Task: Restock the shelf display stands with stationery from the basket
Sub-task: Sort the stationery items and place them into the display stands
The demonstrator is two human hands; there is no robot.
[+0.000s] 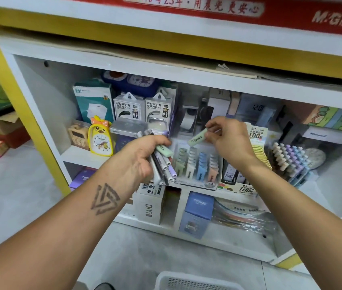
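A pale green lead case (197, 138) is held tilted above the clear display stand (197, 164), whose slots carry green, white, blue and peach cases upright. A bundle of grey and lilac pens (162, 164) is held just left of it. The white basket (186, 282) sits on the floor.

Left hand (143, 158) holds a bundle of pens (162, 164) before the shelf (86, 156), right hand (226, 139) a case (197, 138) above the stand (197, 164). Clock (100, 139) sits left, power banks (143, 107) behind, pen rack (291, 162) right, basket (189, 281) below on the floor.
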